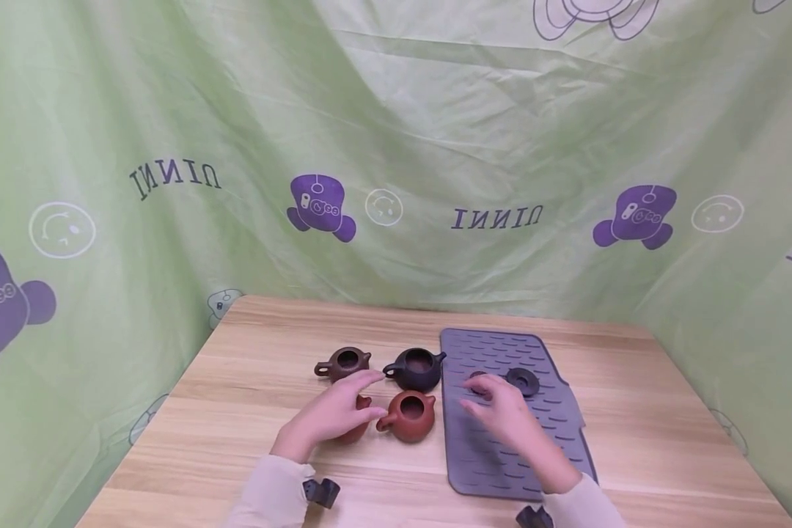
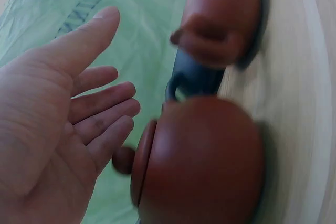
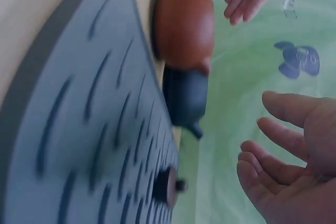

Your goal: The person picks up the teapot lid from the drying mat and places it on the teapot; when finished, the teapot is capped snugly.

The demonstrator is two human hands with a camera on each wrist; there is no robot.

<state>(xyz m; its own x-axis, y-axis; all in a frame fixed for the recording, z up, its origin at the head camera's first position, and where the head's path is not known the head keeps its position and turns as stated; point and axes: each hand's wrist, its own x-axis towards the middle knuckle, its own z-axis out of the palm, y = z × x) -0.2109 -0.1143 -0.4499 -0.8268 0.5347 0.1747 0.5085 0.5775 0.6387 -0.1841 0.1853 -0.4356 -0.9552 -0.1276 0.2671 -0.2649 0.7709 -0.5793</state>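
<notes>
So on the wood surface (image 1: 237, 381), far left there's an uncovered brown teapot (image 1: 336, 369), then the left hand (image 1: 335, 411), fingers loose and apart, gripping nothing, over a lidded red teapot (image 2: 202, 163). Next come an uncovered black teapot (image 1: 425, 380) and, nearer, an uncovered red pot (image 1: 412, 427). Right of those, the gray mat (image 1: 478, 458) has a small lid (image 1: 479, 383), the right hand (image 1: 504, 413) hovering by it, spread and holding zilch, then a dark lid (image 1: 523, 382). My guess: mid-lidding, between grabs; next move calls for pinching a lid.
</notes>
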